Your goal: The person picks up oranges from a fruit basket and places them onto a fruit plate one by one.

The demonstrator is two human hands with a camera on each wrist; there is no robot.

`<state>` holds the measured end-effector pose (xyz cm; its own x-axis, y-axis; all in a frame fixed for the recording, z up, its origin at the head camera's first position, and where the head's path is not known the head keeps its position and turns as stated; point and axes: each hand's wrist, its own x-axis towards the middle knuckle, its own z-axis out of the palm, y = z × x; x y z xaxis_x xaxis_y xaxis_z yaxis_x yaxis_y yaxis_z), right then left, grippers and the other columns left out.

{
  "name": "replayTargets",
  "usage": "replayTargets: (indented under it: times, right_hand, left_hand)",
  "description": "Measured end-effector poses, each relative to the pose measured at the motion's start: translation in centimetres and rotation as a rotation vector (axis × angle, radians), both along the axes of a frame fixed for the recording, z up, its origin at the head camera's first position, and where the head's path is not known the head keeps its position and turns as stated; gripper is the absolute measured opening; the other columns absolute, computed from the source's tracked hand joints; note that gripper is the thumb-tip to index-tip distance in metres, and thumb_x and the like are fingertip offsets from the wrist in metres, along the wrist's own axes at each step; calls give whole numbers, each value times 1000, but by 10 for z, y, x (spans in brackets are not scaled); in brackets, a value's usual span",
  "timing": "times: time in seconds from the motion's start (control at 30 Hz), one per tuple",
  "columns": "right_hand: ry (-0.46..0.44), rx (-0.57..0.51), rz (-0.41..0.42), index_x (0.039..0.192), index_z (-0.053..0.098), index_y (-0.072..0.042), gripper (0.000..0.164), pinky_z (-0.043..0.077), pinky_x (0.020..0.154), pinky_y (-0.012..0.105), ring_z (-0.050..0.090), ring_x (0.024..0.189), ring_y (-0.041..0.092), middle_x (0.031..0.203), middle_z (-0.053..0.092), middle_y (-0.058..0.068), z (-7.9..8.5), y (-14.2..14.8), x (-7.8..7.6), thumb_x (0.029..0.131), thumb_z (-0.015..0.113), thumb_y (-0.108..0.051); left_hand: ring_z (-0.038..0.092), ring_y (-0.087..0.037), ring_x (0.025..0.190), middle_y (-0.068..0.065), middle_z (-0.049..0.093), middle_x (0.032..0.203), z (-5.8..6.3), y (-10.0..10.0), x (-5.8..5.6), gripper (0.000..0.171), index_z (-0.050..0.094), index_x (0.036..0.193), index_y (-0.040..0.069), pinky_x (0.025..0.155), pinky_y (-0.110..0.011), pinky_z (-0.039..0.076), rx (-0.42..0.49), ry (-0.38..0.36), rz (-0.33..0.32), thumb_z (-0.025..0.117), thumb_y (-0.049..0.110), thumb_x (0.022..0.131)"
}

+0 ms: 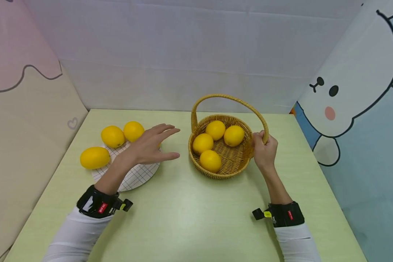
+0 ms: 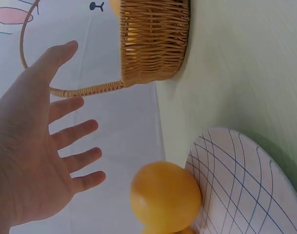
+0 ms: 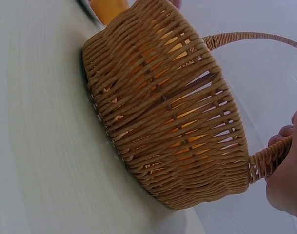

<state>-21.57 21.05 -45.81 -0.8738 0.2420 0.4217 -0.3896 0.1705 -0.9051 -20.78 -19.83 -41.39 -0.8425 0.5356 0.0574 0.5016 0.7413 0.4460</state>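
My right hand (image 1: 264, 149) grips one side of the arched handle (image 1: 227, 96) of a round wicker basket (image 1: 235, 162). In the right wrist view, the fingers (image 3: 285, 131) wrap the handle's foot just above the rim. Several round yellow citrus fruits (image 1: 210, 161) lie inside the basket. My left hand (image 1: 152, 144) is held above a white plate (image 1: 141, 176) with a dark grid pattern, fingers spread and nothing in them. Yellow citrus fruits (image 1: 112, 136) sit on and around the plate's far and left edges; the left hand partly hides one. In the left wrist view, a fruit (image 2: 165, 196) shows on the plate.
Both things stand on a pale green table (image 1: 190, 218). A white cloth wall (image 1: 170, 72) rises behind it, and printed panels (image 1: 360, 145) border the sides. Each wrist wears a black strap (image 1: 286, 214) with a small camera.
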Motion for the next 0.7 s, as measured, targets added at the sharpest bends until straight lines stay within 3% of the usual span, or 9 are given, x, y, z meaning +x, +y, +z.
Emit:
replayTargets:
  times: [0.33,0.7]
  right_hand:
    - [-4,9,-11,71,45,3,41,24,49,21,34,54,5,61,47,-12,-3,1,-2,111,55,-2]
    - [-12,-1,-10,69,47,-6,42,25,49,20,34,54,5,61,49,-12,-1,0,-1,111,56,-3]
  left_hand:
    - [39,-41,169,-10,49,177,10,38,7,85,55,168,21,135,-73,34,-4,8,-99,80,63,98]
    - [36,-41,171,-12,47,178,14,87,1,82,54,169,22,138,-68,32,-79,8,-222,75,65,102]
